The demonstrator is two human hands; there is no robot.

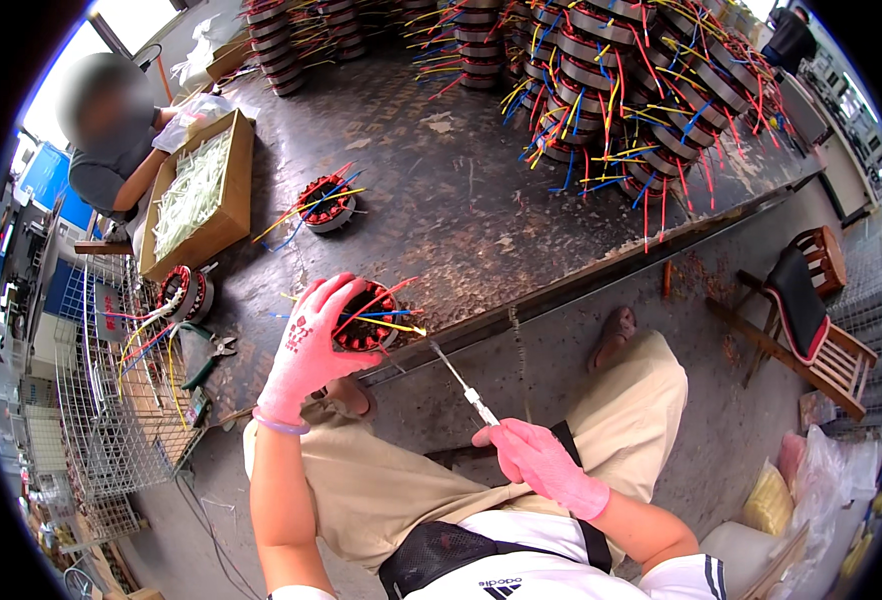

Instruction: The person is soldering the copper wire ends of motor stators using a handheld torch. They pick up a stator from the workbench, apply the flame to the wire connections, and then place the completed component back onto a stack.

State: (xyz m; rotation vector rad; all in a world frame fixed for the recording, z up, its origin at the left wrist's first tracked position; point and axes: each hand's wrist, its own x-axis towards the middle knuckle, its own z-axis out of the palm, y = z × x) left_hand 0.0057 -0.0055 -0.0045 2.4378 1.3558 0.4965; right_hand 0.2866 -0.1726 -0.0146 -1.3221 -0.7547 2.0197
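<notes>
My left hand (313, 335), in a pink glove, grips a stator (366, 318) at the table's near edge. Red, yellow and blue wires stick out of its red-and-black ring, several toward the right. My right hand (536, 462), also gloved in pink, is closed around a slim tool (474, 398) with a pale handle and a long thin metal shaft. The shaft's tip lies just short of the yellow wire's end, where a bright spot shows; whether they touch I cannot tell. Another stator (327, 205) lies farther back on the table.
Tall stacks of wired stators (586, 75) fill the far right of the worn table (481, 230). At left stand a cardboard box (239, 170) of pale sleeves, a stator (186, 292) and green-handled cutters (206, 355). A co-worker (111, 150) sits beyond. A wooden chair (811, 330) stands at right.
</notes>
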